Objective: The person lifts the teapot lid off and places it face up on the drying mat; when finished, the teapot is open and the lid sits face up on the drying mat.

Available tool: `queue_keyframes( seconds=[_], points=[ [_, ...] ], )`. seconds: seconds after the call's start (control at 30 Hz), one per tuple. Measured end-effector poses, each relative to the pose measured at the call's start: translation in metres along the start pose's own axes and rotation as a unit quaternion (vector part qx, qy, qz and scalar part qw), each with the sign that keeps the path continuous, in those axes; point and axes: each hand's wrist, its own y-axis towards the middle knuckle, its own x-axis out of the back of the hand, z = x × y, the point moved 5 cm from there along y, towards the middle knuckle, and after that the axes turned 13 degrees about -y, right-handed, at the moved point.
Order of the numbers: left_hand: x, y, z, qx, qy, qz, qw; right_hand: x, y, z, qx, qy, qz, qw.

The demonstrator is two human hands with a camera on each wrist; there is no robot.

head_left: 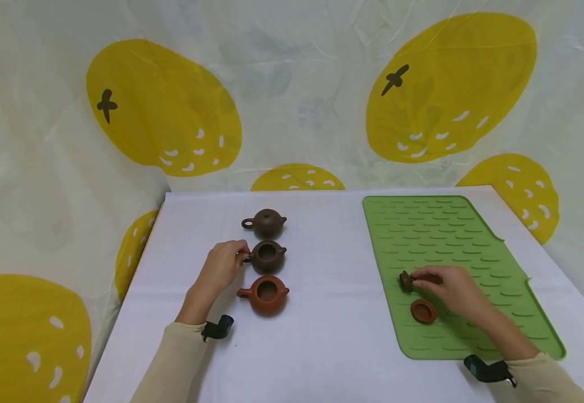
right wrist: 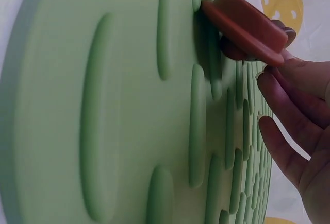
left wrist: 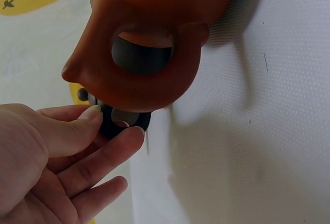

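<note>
Three small clay teapots stand in a column on the white table. The far dark brown teapot (head_left: 265, 223) has its lid on. The middle dark brown teapot (head_left: 267, 257) and the near red-orange teapot (head_left: 267, 294) are open. My left hand (head_left: 240, 256) pinches the middle pot's dark handle (left wrist: 122, 122) between thumb and forefinger, just behind the red-orange pot's handle (left wrist: 149, 82). On the green mat (head_left: 453, 235), my right hand (head_left: 415, 280) holds a dark brown lid (head_left: 405, 281). A red-orange lid (head_left: 423, 311) (right wrist: 246, 24) lies on the mat just nearer me.
The ribbed green mat (right wrist: 129, 110) covers the table's right side. The white table (head_left: 322, 336) ends at a left edge near the teapots. A cloth with yellow fruit prints (head_left: 292, 101) hangs behind and beside the table.
</note>
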Motion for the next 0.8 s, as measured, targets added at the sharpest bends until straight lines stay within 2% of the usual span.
queue_keyframes(
  seconds=[0.1,0.37,0.8],
  points=[
    [0.001,0.0,-0.001,0.0,-0.001,0.001,1.0,0.001,-0.001,-0.002,0.0,0.001,-0.001,1.0],
    [0.001,0.001,-0.001,0.0,0.001,0.003,1.0,0.001,-0.004,-0.011,-0.029,0.011,0.029,0.999],
    [0.0,0.0,0.001,-0.006,0.002,0.001,1.0,0.0,-0.008,-0.019,-0.013,-0.02,0.027,0.999]
  ],
)
